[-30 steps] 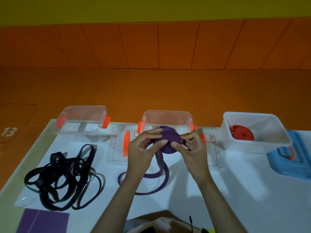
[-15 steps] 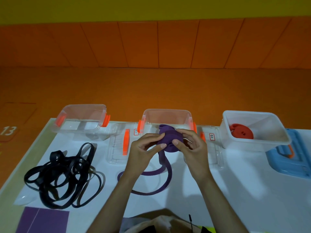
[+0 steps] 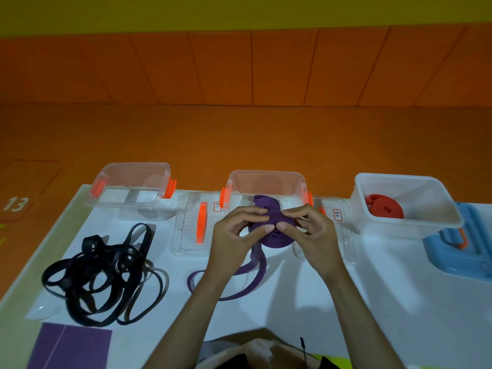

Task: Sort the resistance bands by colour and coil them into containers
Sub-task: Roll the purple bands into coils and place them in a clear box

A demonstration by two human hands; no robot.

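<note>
Here, everything is placed from the middle container [image 3: 266,173], the clear tub with orange clips at the far edge of the table. Well to its left stands a matching clear container [image 3: 133,165], which appears to hold no band. Nearer the person than that one lies a loose tangle of black bands [image 3: 103,275].

Just in front of the middle container, the left hand [image 3: 234,235] pinches the left edge of a half-wound purple band [image 3: 274,230]. The right hand [image 3: 316,235] pinches its right edge, so both are clamped on the coil, held above the table.

The unwound tail [image 3: 257,272] drops from the coil's underside toward the person. Its long run lies near-to-far, and it loops out under the left wrist. By my reading, the left hand is the nearer one to feed that slack in.

To the right of the middle container, a white container [image 3: 399,179] holds a coiled red band [image 3: 384,210].
</note>
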